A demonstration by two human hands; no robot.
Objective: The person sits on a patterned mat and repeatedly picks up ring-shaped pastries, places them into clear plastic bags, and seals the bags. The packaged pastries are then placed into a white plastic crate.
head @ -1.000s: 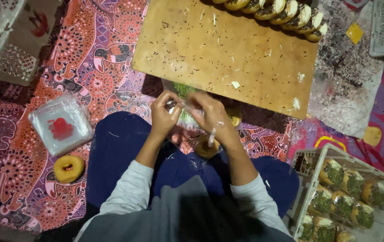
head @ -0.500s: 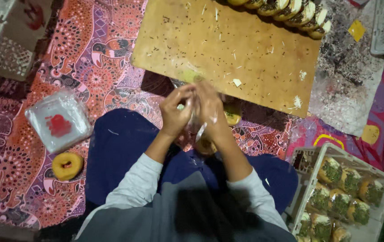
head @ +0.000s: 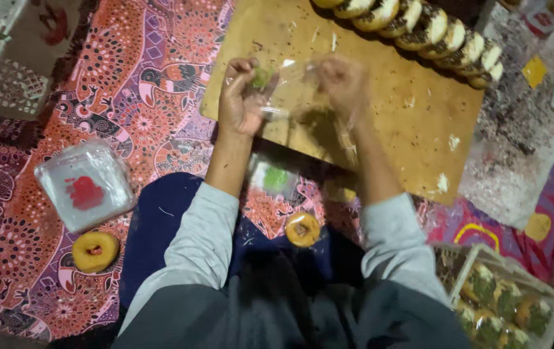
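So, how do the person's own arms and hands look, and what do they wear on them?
Both arms wear long light grey sleeves, pushed up so the forearms are bare. The left hand and the right hand are bare: no gloves. No ring or watch shows, though the right hand is blurred.

A thin, clear plastic bag [head: 303, 97], glossy and crinkled, is stretched between the left hand [head: 241, 97] and right hand [head: 341, 81] over a matt, rough wooden board [head: 380, 129] flecked with dark crumbs. Beneath lies a patterned cloth [head: 96, 97] in reds and purples, soft and matt. At left, a stack of shiny plastic wrappers [head: 86, 184]; at near right, a clear plastic tray [head: 548, 291]. Sleeves are plain grey cloth.
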